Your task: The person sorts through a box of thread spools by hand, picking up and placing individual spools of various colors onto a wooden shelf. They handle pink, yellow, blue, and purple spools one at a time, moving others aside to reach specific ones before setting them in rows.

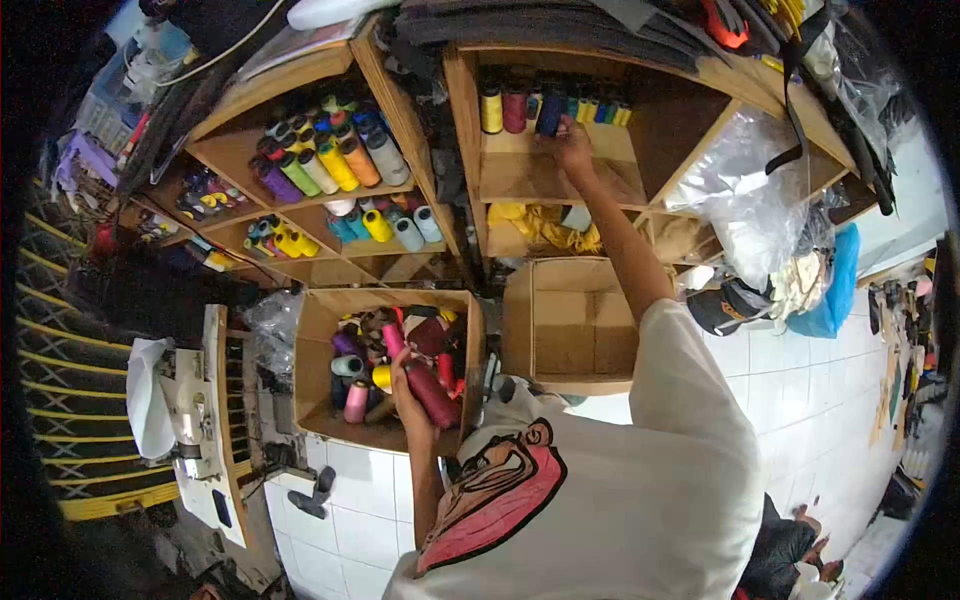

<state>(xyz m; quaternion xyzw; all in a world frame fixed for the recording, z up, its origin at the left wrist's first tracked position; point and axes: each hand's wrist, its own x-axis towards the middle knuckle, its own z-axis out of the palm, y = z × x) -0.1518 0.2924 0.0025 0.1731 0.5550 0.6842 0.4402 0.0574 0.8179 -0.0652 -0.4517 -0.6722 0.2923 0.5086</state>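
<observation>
My left hand [408,392] is closed around a maroon thread cone [434,396] above the cardboard box of spools [308,395]. A bright pink thread cone [392,338] shows just past its fingertips. Other cones in that box are pink [355,402], pale grey [347,366] and yellow [381,376]. My right arm reaches into the upper shelf compartment, where my right hand [571,150] has its fingers closed at a dark blue thread cone [547,116]. That cone stands in a row beside a crimson cone [514,112] and a yellow cone [491,111].
Another cardboard box [585,320] sits below the right shelf. The left wooden shelf [318,210] holds many coloured cones. Yellow cloth [540,226] fills a lower compartment, with clear plastic [745,190] hanging at the right. A sewing machine [190,405] stands at the left.
</observation>
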